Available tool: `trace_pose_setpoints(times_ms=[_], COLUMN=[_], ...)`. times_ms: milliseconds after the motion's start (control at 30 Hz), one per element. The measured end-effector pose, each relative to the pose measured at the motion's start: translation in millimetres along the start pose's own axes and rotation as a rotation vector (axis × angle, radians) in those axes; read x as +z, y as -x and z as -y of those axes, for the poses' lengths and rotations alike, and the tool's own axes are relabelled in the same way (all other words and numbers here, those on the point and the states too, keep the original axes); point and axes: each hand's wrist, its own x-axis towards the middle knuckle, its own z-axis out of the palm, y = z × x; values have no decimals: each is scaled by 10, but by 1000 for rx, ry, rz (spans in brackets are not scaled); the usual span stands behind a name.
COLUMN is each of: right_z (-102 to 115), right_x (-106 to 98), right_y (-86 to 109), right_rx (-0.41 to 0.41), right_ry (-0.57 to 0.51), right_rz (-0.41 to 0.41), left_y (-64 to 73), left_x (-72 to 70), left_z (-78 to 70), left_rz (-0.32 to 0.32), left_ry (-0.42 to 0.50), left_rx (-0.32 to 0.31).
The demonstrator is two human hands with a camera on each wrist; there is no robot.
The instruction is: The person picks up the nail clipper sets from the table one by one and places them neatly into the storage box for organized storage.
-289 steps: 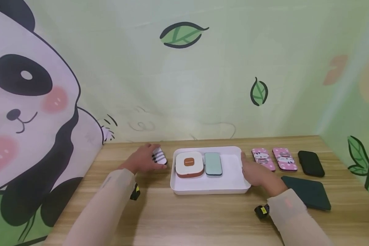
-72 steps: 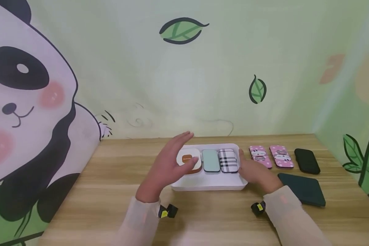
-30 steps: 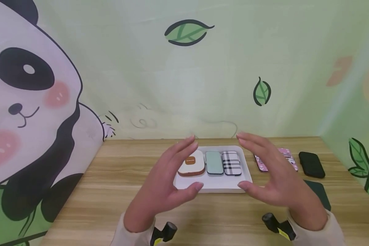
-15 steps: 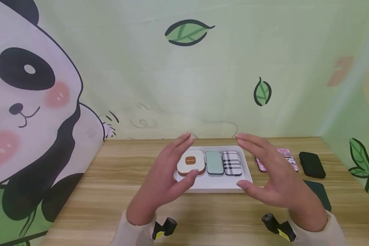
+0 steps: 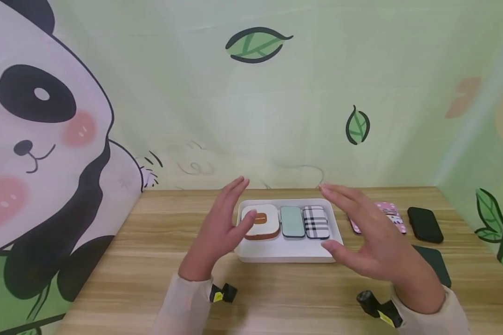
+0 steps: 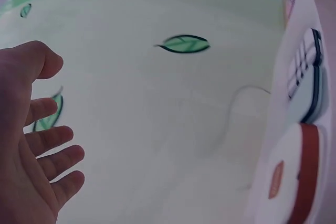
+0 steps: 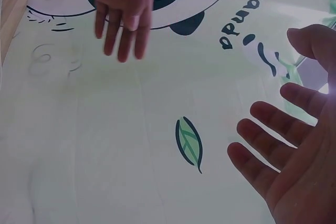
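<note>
Wooden table (image 5: 130,279), white tray (image 5: 285,250) holding three cases (image 5: 293,222), left hand (image 5: 219,228), right hand (image 5: 379,242), fingers apart

The plaid case (image 5: 316,222) has moved into the white tray (image 5: 287,250), and both hands (image 5: 216,230) (image 5: 377,244) have come away.

This looks like a tabletop filming booth: a wood-grain table (image 5: 134,260) fills the lower frame, a pale-green printed backdrop (image 5: 180,102) covers the upper, its cartoon panda (image 5: 54,163) at left; a wrist camera (image 5: 379,309) shows lower right.
</note>
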Motion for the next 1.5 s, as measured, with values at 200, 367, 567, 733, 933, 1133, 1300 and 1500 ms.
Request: trace_pose_setpoints(times_ms=[200, 367, 567, 733, 933, 1133, 1300, 1500], right_z=[-14, -8, 3, 11, 12, 4, 8, 18], right_x=[2, -7, -4, -6, -1, 4, 5, 10], right_y=[24, 28, 22, 27, 24, 23, 26, 34], right_rx=[7, 17, 34, 67, 67, 67, 85, 121], right_ry=[4, 10, 16, 39, 53, 59, 66, 79], right_rz=[7, 10, 28, 61, 66, 72, 88, 134], left_y=[-1, 23, 78, 128, 170, 209, 243, 240], left_x=[192, 356, 546, 634, 685, 736, 776, 792], left_z=[261, 502, 779, 891, 970, 1043, 1070, 1042], left_rz=[67, 127, 204, 255, 304, 322, 372, 432], left_ry=[-19, -31, -32, -34, -36, -7, -13, -23], left_rx=[-140, -236, -325, -373, -416, -425, -455, -473])
